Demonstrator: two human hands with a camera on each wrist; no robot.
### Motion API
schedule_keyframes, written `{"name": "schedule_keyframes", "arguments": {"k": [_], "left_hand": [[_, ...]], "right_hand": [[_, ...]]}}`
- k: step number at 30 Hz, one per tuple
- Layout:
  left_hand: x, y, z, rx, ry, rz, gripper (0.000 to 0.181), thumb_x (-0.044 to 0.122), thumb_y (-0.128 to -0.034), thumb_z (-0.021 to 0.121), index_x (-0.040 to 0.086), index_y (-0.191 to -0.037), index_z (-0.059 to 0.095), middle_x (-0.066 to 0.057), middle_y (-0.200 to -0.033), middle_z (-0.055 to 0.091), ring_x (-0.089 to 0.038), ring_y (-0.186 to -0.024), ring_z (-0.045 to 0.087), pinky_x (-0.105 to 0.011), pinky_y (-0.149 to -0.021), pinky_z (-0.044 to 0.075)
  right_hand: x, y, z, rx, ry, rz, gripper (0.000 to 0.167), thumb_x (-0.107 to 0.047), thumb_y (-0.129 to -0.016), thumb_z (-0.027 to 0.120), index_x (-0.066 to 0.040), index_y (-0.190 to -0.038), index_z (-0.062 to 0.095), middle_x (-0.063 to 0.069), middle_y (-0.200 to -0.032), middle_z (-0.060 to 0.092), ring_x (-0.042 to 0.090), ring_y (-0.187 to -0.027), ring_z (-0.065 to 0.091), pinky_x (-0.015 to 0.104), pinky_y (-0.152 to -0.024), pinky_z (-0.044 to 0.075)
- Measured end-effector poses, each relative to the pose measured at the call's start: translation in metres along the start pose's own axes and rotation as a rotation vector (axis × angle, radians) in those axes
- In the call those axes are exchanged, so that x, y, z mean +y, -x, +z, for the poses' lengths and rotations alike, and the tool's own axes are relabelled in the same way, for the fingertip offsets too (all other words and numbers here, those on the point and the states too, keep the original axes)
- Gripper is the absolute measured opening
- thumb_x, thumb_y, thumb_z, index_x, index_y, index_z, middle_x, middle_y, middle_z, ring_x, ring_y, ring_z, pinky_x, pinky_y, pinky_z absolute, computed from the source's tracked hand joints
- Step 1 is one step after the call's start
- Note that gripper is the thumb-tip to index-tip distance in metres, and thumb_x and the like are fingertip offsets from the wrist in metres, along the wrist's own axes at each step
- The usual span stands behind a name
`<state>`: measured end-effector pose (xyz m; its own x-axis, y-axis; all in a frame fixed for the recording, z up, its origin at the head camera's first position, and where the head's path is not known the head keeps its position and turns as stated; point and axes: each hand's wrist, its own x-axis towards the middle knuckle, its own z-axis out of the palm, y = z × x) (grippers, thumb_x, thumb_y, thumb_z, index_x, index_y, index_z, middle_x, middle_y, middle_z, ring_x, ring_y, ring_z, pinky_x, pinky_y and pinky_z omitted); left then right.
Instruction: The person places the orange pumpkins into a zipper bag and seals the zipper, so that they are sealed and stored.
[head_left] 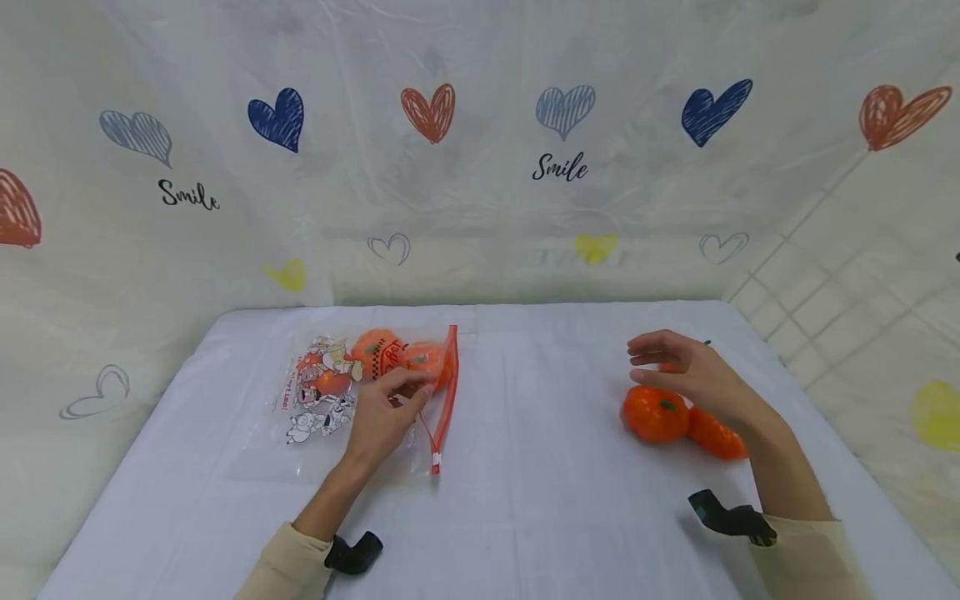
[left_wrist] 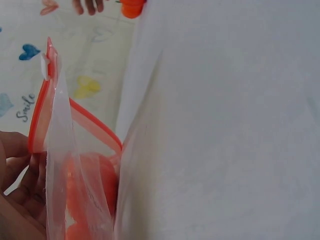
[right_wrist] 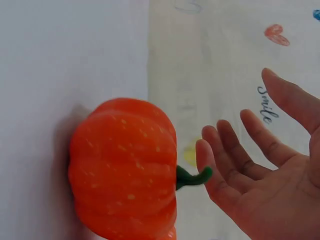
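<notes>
A clear zip bag [head_left: 322, 450] with a red zip edge and printed cartoon figures lies at the left, orange pumpkins [head_left: 375, 350] inside it. My left hand [head_left: 378, 421] pinches the bag near its red edge; in the left wrist view the fingers [left_wrist: 17, 165] hold one side and the mouth gapes. My right hand [head_left: 693, 371] hovers with spread, relaxed fingers over several orange pumpkins at the right, holding nothing. In the right wrist view one pumpkin [right_wrist: 125, 167] with a green stem is beside the hand [right_wrist: 270, 170], apart from its palm.
A white cloth [head_left: 525, 500] covers the table. Behind it hangs a pale sheet [head_left: 480, 192] printed with hearts and "Smile". Black straps [head_left: 731, 518] are at both wrists. Another pumpkin [head_left: 716, 433] lies beside the one under my right hand.
</notes>
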<state>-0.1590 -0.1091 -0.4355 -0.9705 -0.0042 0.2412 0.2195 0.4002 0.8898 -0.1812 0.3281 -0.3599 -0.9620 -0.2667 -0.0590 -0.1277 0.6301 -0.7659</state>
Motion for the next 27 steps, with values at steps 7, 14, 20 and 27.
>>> {"name": "schedule_keyframes", "arguments": {"k": [7, 14, 20, 27], "left_hand": [[0.001, -0.001, -0.001, 0.007, -0.002, 0.009, 0.021, 0.022, -0.097, 0.074, 0.019, -0.117, 0.079, -0.002, -0.107, 0.076, -0.019, -0.094, 0.062, -0.018, -0.076, 0.053], [0.001, -0.002, 0.0, 0.002, -0.002, 0.009, 0.021, 0.022, -0.097, 0.074, 0.019, -0.117, 0.079, -0.002, -0.105, 0.075, -0.018, -0.094, 0.062, -0.018, -0.076, 0.053], [0.001, -0.001, 0.001, 0.007, -0.006, 0.011, 0.021, 0.021, -0.0969, 0.074, 0.019, -0.117, 0.079, -0.002, -0.106, 0.076, -0.018, -0.094, 0.062, -0.018, -0.076, 0.053], [0.001, 0.0, 0.002, 0.009, -0.008, 0.008, 0.02, 0.02, -0.0968, 0.074, 0.019, -0.116, 0.079, -0.002, -0.105, 0.075, -0.017, -0.094, 0.062, -0.018, -0.076, 0.053]], "right_hand": [[0.01, 0.002, -0.017, -0.033, 0.071, -0.012, 0.048, -0.039, -0.099, 0.071, -0.022, -0.141, 0.056, 0.006, -0.141, 0.064, -0.003, -0.118, 0.061, 0.023, -0.091, 0.053], [0.028, 0.007, -0.029, -0.118, 0.077, -0.036, 0.052, -0.028, -0.095, 0.076, -0.019, -0.142, 0.055, 0.015, -0.144, 0.062, 0.004, -0.122, 0.063, 0.02, -0.091, 0.056], [0.043, 0.01, -0.033, -0.195, 0.085, -0.069, 0.055, -0.023, -0.094, 0.076, -0.017, -0.144, 0.056, 0.012, -0.148, 0.059, 0.019, -0.13, 0.064, 0.017, -0.098, 0.051], [0.05, 0.01, -0.033, -0.314, -0.025, -0.039, 0.064, -0.017, -0.092, 0.077, -0.005, -0.149, 0.049, 0.016, -0.154, 0.052, 0.045, -0.14, 0.052, 0.018, -0.1, 0.051]]}}
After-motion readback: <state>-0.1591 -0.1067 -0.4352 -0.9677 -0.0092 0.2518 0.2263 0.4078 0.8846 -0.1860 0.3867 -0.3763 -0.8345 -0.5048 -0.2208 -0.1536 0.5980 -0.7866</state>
